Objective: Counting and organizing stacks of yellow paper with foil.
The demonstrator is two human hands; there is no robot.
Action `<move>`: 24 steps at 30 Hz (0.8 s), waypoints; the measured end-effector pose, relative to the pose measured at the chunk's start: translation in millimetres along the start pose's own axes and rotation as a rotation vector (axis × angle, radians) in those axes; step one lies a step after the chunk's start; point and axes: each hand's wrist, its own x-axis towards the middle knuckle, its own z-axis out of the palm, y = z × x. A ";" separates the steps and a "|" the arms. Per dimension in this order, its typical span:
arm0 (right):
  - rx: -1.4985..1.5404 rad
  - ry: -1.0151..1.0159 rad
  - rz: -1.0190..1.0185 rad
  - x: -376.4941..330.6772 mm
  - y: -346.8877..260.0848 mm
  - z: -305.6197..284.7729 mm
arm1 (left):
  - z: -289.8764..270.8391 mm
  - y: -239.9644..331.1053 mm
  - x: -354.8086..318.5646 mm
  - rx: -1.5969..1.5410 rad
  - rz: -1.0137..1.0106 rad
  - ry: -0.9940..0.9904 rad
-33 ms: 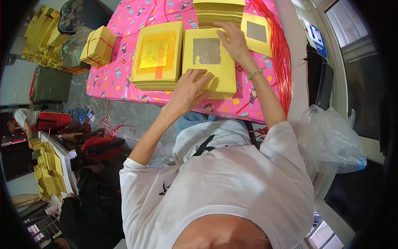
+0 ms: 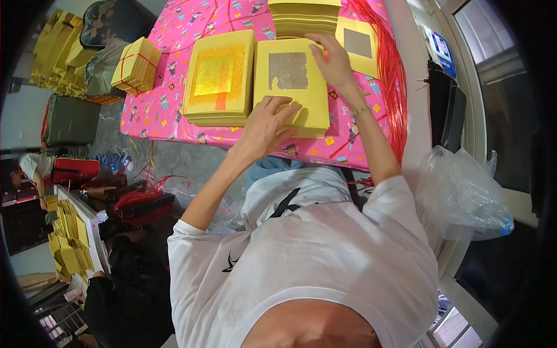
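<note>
yellow paper stack (image 2: 311, 97), partly hidden by the spread left hand (image 2: 267, 126); right hand (image 2: 335, 62), also spread, perhaps touches its edge.

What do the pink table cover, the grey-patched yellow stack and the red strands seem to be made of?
Pink table cover: probably glossy plastic, given its shiny edge. Grey-patched yellow stack: likely matte paper, with thin layered edges; its grey patch, slightly metallic, may be foil. Red strands: seemingly plastic, showing bright glints.
</note>
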 end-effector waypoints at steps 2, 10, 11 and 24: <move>0.062 0.031 0.133 -28.9 -2.6 -22.5 | 8.0 7.1 7.5 -0.002 0.025 -0.001; 0.092 -0.010 0.532 -142.2 -62.4 -53.0 | 35.5 23.4 24.0 -0.159 -0.103 0.144; 0.065 -0.015 0.456 -149.3 -68.3 -49.2 | 37.3 23.1 25.3 -0.161 -0.099 0.140; -0.311 -0.137 0.223 -142.3 -125.8 -24.3 | 37.3 -12.4 53.0 -0.641 -0.603 0.034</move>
